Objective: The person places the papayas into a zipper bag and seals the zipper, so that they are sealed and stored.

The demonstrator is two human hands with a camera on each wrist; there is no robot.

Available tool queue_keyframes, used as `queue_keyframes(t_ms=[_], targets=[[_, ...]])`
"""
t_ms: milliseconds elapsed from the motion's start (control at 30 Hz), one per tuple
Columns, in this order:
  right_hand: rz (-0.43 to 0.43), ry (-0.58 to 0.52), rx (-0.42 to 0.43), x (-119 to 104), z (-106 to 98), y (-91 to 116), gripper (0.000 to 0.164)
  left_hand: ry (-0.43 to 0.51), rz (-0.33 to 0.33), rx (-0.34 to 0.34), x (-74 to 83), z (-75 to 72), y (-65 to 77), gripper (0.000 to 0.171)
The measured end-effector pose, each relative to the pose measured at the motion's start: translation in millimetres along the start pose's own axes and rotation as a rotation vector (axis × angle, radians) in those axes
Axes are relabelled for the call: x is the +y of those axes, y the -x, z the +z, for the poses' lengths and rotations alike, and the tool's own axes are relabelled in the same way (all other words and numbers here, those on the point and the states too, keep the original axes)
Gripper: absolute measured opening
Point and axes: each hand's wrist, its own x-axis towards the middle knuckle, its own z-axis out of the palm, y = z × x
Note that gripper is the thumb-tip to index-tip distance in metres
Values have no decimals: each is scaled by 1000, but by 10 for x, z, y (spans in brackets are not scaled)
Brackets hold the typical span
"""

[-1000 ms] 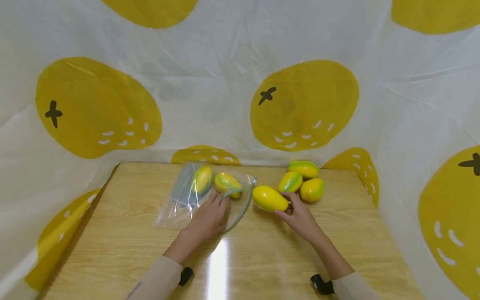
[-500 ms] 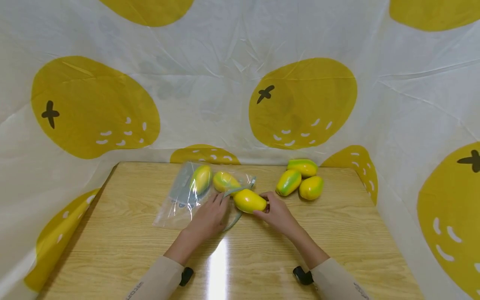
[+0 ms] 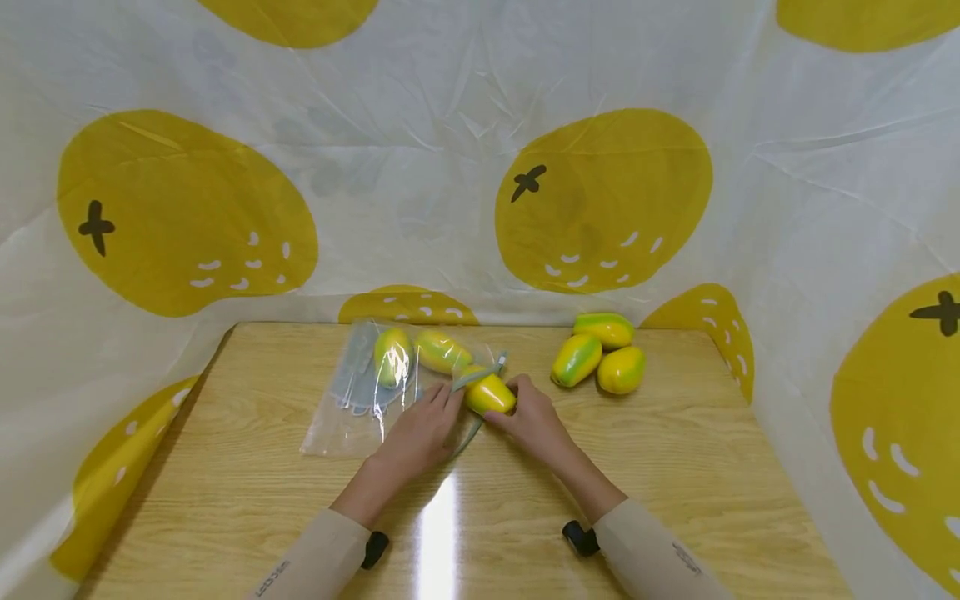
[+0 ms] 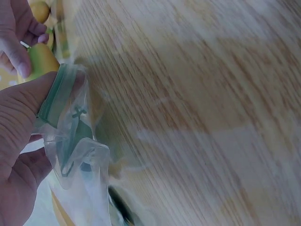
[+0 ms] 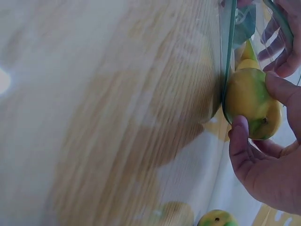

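Observation:
A clear zip bag [image 3: 330,429] with a green zip strip [image 4: 59,89] lies on the table, its mouth towards the right. My left hand [image 3: 422,429] grips the bag at the mouth, the thumb over the strip in the left wrist view. My right hand [image 3: 534,421] holds a glossy yellow-green papaya [image 5: 251,101] by its near end, between thumb and fingers. The papaya's front part is in the bag's mouth, with the strip across it. Two more papayas, one to the left [image 3: 393,357] and one behind the strip [image 3: 442,351], lie inside the bag.
Three loose papayas [image 3: 576,360] sit together at the back right of the wooden table [image 3: 675,467]. A white curtain [image 3: 405,200] with yellow fruit prints stands behind the table and along both sides.
My right hand has carried the papaya leftwards from near the loose ones into the bag's mouth. The two bagged papayas have shifted slightly. My left hand stays at the bag's mouth.

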Motion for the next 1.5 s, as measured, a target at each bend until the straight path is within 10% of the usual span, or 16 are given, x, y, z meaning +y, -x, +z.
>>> queue_keyframes(t_ms=[733,1100,1500], targets=[[-81,-109,-163,12,15,-199,49,-13,-12,31,-85,-58,46,75],[-266,51,-148,54,17,-456,103,-28,78,107,-52,-1,51,55],[-135,-22,-128,85,-108,-662,56,-57,129,135,-49,11,90,42]])
